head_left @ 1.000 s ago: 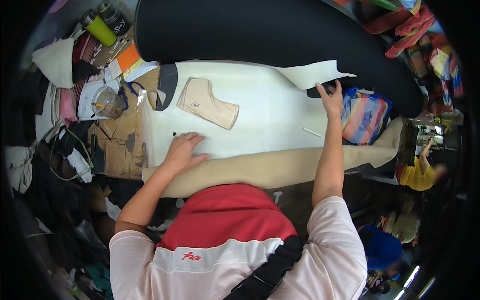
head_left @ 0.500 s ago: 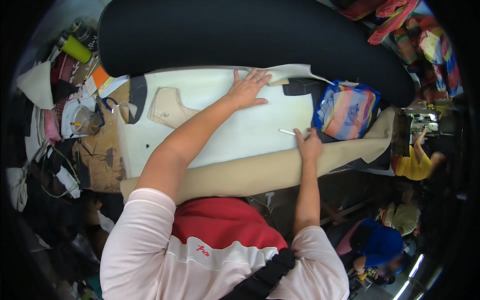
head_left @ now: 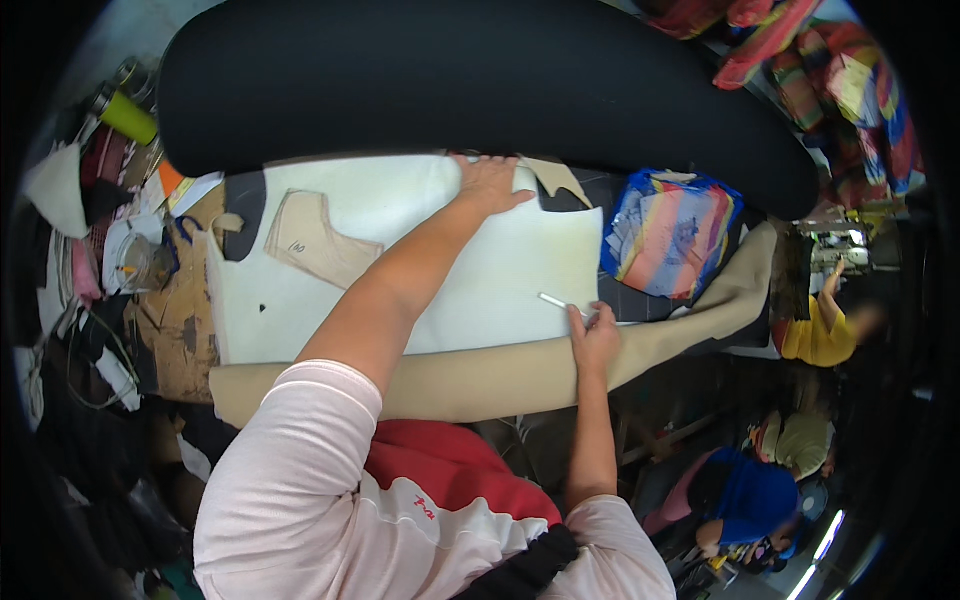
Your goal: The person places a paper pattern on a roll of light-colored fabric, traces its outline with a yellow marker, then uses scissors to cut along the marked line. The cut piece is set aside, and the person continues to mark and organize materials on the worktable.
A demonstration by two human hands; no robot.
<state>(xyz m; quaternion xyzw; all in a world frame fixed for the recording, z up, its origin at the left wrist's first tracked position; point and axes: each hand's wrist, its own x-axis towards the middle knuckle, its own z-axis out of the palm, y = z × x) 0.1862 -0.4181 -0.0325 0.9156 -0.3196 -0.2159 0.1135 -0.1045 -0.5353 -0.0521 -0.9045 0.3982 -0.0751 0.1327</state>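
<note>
A white sheet of material (head_left: 480,270) lies spread across the table, its beige side showing in the rolled near edge (head_left: 470,380). My left hand (head_left: 488,188) presses flat on the sheet's far part, fingers stretched out, their tips at the black roll. My right hand (head_left: 596,338) is closed around a slim white pen-like stick (head_left: 552,301), near the sheet's right edge. Left of my left forearm, a beige pattern piece (head_left: 305,235) with drawn outlines lies on the sheet. A curved beige strip (head_left: 560,180) rests just right of my left hand.
A large black roll (head_left: 480,90) spans the far side. At the right lies a striped bundle (head_left: 675,235) in blue plastic. Scissors (head_left: 188,232), a clear container (head_left: 148,265) and a green bottle (head_left: 125,115) are at the left. Several people work at the right.
The sheet's raised far edge beside my left hand now lies down, and the curved beige strip shows more. My right hand still holds the white stick. The whole view has shifted slightly.
</note>
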